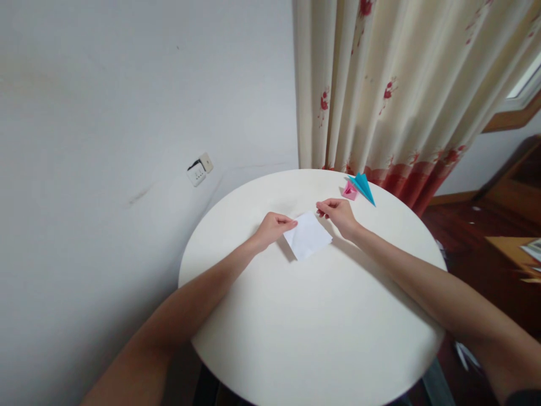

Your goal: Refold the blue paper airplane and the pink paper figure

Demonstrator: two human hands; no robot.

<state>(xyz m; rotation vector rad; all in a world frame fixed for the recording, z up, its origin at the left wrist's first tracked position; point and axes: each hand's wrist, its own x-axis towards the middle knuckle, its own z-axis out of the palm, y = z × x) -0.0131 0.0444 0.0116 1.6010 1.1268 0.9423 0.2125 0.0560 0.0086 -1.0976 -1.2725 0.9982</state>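
A white sheet of paper (307,235), squarish and folded, is held slightly tilted over the round white table and casts a shadow on it. My left hand (274,228) pinches its left corner between thumb and fingers. Just past the far right corner of the sheet is my right hand (337,213), its fingers curled together and apart from the paper, with nothing visible in them. Beyond my right hand lie a pink folded-paper piece (350,190) and a blue paper plane (363,188), close against each other.
The round white table (313,327) stands against a pale wall (127,101) with an electrical socket (196,173). A cream curtain (406,84) with red flowers hangs behind the far edge. At the right, papers lie on a wooden surface (507,248).
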